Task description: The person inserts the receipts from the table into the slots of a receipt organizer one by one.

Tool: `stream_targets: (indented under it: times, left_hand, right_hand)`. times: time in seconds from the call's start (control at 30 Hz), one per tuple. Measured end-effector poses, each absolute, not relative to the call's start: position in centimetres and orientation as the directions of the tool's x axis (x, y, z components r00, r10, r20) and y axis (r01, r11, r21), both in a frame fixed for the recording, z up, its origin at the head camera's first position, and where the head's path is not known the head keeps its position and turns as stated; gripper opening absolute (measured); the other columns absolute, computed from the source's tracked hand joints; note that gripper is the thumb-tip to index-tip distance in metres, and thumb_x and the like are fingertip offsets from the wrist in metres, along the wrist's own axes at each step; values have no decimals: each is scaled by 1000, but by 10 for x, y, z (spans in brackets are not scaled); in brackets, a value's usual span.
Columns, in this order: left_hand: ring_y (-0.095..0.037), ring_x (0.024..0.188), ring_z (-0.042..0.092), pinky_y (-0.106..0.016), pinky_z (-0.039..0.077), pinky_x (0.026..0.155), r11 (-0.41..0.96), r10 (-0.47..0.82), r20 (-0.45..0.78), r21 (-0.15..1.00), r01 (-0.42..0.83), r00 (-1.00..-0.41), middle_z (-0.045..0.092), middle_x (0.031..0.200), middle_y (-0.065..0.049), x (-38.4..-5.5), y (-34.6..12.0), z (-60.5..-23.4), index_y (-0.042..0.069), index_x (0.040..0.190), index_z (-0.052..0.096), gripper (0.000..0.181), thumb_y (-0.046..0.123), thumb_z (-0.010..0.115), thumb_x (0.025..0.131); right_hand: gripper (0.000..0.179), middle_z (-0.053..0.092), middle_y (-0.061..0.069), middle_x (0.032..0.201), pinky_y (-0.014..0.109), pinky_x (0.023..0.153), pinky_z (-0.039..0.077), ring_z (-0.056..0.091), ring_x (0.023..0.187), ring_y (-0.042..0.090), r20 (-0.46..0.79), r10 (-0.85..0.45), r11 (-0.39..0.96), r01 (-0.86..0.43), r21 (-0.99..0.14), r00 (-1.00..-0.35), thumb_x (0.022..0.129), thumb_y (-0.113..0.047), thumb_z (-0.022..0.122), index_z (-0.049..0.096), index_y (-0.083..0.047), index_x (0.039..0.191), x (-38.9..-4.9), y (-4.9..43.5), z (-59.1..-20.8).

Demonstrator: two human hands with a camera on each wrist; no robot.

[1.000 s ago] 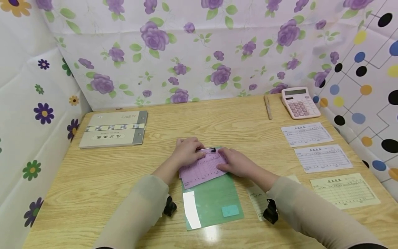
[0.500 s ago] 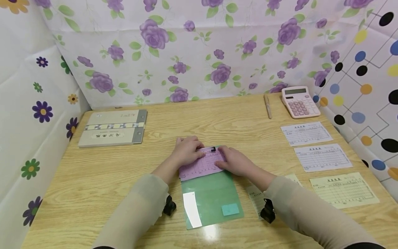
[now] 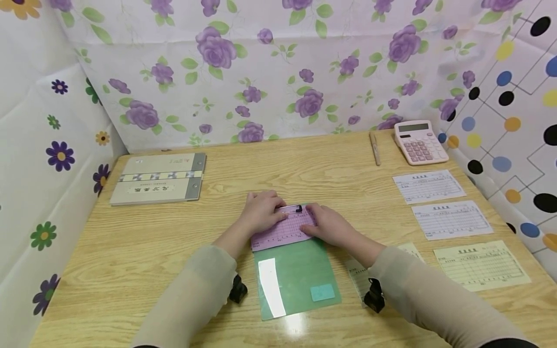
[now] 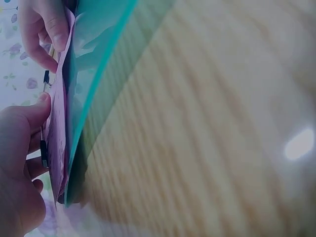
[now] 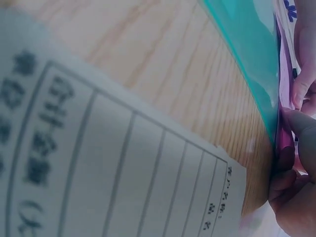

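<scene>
In the head view a green see-through clipboard (image 3: 296, 280) lies mid-table, with a wire clip (image 3: 290, 209) with black ends at its far edge. Pink printed forms (image 3: 282, 233) cover its upper part, under or against the clip; exactly how they sit in it is hidden. My left hand (image 3: 263, 212) holds the clip at the far left corner, thumb on top, as the left wrist view also shows. At the far right corner my right hand (image 3: 329, 226) pinches the pink forms' edge between thumb and fingers.
A yellowish form (image 3: 359, 279) lies partly under my right forearm. Further right are another yellowish form (image 3: 482, 266) and two white forms (image 3: 452, 220). A pink calculator (image 3: 421, 143) and a pen (image 3: 375, 149) lie at the back right, a ledger book (image 3: 157, 180) at the back left.
The pink forms' lower edge has shifted up and straightened, so more green shows below it. My right thumb has moved slightly left and up; my left hand has stayed at the clip.
</scene>
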State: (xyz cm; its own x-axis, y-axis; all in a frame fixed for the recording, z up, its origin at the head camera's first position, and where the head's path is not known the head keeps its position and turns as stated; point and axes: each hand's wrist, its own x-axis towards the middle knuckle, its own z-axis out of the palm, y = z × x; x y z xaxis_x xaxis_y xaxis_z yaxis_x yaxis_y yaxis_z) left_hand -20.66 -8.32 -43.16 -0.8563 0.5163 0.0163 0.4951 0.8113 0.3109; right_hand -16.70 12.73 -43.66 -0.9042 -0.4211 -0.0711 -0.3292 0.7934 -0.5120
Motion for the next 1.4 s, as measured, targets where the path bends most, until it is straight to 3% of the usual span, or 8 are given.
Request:
stream_targets:
  times: [0.27,0.67,0.9,1.17,1.4]
  left_hand:
    - [-17,95,54,-40,28,84,815,509,36,302,495,-860,57,94,6,-206,-84,-433,21,105,69,28,42,64,86]
    - [-18,98,52,-42,27,86,814,507,37,307,493,-861,57,98,5,-206,-82,-435,20,108,67,31,41,65,85]
    - [-25,115,42,-47,29,94,799,478,-16,424,427,-878,53,117,-1,-204,-85,-441,18,115,62,37,39,66,85]
    - [-24,111,39,-45,26,96,751,496,-25,515,414,-868,49,120,-2,-207,-92,-449,18,119,58,39,40,64,87]
    - [-23,109,40,-44,27,93,743,506,-20,518,424,-863,50,119,-3,-207,-94,-451,17,119,59,40,40,64,87]
  right_hand:
    - [68,58,22,119,46,93,40,54,110,35,-111,-423,805,-317,-502,-899,88,-36,65,39,-1,139,-170,126,-436]
    - [67,58,20,120,45,95,39,54,112,33,-117,-410,803,-297,-517,-904,87,-38,66,42,-3,138,-170,128,-436]
    - [66,60,20,114,45,90,42,56,104,32,-119,-412,816,-307,-490,-903,87,-38,65,43,-3,138,-169,126,-437]
    - [67,57,9,95,37,75,44,53,84,20,-145,-451,787,-316,-529,-881,85,-38,68,45,-2,137,-177,151,-428]
    - [62,56,8,104,34,74,44,52,84,16,-143,-519,763,-381,-522,-843,84,-37,69,49,-7,135,-185,191,-421]
